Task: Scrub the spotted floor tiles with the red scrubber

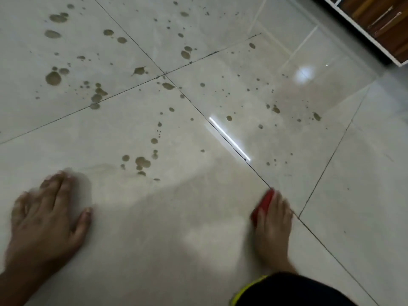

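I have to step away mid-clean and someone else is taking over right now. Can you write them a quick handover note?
Left hand: flat on the floor tiles, fingers spread, holding nothing.
Right hand: grips the red scrubber, pressed to the tile beside a grout line.
Done: the tile near the hands looks free of spots.
Left: brown spots just ahead, and many more across the farther tiles.

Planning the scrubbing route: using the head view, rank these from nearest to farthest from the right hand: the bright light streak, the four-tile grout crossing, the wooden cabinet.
From the right hand, gripping the red scrubber:
1. Bright light streak: just ahead, along the grout line.
2. Four-tile grout crossing: farther ahead, to the left.
3. Wooden cabinet: farthest, top right corner.
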